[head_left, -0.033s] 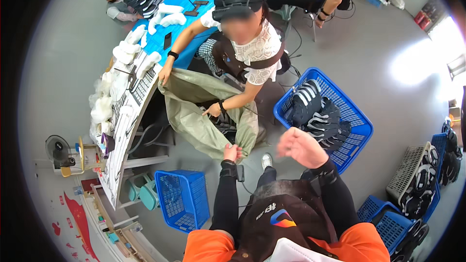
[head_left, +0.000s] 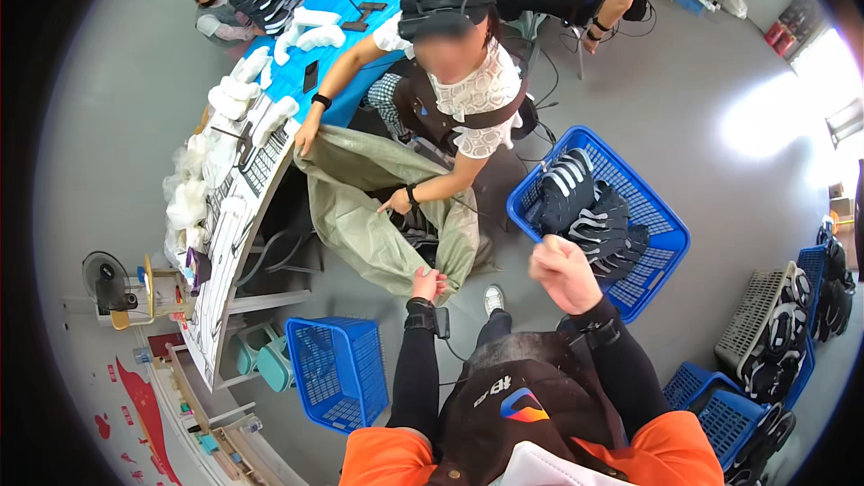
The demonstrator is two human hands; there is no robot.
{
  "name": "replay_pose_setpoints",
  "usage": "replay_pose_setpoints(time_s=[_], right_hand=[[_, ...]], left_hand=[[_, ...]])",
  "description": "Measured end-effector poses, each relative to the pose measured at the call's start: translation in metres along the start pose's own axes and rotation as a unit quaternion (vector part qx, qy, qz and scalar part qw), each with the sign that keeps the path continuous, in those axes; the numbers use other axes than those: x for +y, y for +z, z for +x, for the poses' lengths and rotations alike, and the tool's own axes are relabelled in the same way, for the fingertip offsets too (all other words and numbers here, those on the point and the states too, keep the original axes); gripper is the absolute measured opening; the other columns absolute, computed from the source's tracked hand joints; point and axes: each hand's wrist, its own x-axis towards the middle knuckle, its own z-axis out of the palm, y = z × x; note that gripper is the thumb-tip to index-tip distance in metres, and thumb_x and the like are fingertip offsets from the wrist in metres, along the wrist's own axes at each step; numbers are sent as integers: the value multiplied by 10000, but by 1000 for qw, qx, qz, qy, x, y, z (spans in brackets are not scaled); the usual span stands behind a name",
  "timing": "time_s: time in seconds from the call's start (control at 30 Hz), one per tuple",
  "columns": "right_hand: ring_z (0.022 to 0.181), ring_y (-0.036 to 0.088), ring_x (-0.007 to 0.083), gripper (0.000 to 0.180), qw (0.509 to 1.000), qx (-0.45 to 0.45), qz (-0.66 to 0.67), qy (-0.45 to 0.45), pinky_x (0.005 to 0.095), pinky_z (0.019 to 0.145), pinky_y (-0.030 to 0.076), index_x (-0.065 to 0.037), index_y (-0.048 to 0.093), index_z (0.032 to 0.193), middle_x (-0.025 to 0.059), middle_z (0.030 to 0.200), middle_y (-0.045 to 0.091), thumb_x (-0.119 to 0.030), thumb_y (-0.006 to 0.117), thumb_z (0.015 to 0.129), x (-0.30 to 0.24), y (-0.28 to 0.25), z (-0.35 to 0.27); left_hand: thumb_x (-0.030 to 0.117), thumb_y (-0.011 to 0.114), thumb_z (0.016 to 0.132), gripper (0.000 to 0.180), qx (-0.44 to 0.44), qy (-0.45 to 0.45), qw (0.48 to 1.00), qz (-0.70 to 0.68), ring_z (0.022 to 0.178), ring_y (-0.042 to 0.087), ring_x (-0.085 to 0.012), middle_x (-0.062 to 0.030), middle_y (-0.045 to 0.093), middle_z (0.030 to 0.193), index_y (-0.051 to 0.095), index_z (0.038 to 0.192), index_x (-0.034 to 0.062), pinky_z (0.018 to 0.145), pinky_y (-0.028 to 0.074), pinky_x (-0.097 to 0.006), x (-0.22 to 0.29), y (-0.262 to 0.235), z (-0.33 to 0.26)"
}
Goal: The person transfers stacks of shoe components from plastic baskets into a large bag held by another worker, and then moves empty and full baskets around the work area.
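A large grey-green woven sack (head_left: 346, 225) hangs with its mouth spread, and dark striped pieces (head_left: 421, 241) show inside. My left hand (head_left: 429, 284) is closed on its near rim. My right hand (head_left: 565, 272) is raised in the air with the fingers curled in, and nothing shows in it. It is nearest to a blue plastic basket (head_left: 661, 261) holding a stack of black, white-striped pieces (head_left: 607, 225) that look like shoe uppers. Across from me a seated co-worker holds the sack's far rim with one hand (head_left: 307, 139); the other hand (head_left: 394, 202) reaches over its mouth.
An upright blue basket (head_left: 337, 369) stands on the floor at my left, by green stools (head_left: 274, 364). A long table (head_left: 364, 81) with a blue cover carries white padded pieces (head_left: 319, 36) and a phone (head_left: 311, 76). More baskets (head_left: 724, 418) stand at the lower right.
My right hand has gone from loosely spread fingers to a curled fist and moved slightly. My left hand and the co-worker's hands stay at the sack.
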Motion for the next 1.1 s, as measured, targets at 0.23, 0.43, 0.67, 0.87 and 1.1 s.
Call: replay_pose_setpoints(time_s=[0.23,0.43,0.67,0.87,1.1], right_hand=[[440,216,67,465,991,99,-22,93,286,467,169,-161,262,614,-64,537,296,99,584,828,23,53,-52],[449,242,65,456,984,127,-77,95,279,461,169,-159,286,619,-70,550,313,70,609,845,22,73,-87],[449,225,56,450,977,130,-112,131,279,463,158,-177,298,637,-85,556,291,18,630,870,10,72,-134],[444,233,55,453,972,146,-123,140,273,462,170,-186,301,642,-88,548,286,4,642,871,4,57,-175],[439,276,60,451,970,155,-151,109,270,450,181,-186,316,639,-88,556,308,-11,653,882,4,73,-199]], left_hand=[[139,550,933,628,-67,-48,997,-6,649,664,-191,-141,711,941,255,1484,82,531,528,-315,-5,-43,-17],[189,538,967,312,-132,9,987,89,635,646,-157,-95,713,904,583,1253,72,554,531,-298,-12,-57,-73],[184,537,987,359,-177,34,982,48,814,664,-151,-79,702,1022,568,1327,72,713,527,-270,-22,-52,-166],[179,551,984,334,-171,47,984,15,847,660,-143,-74,698,1053,578,1303,84,743,526,-272,-46,-44,-204],[191,596,970,332,-210,154,962,86,811,649,-134,-58,697,1024,571,1279,73,745,520,-276,6,-40,-255]])
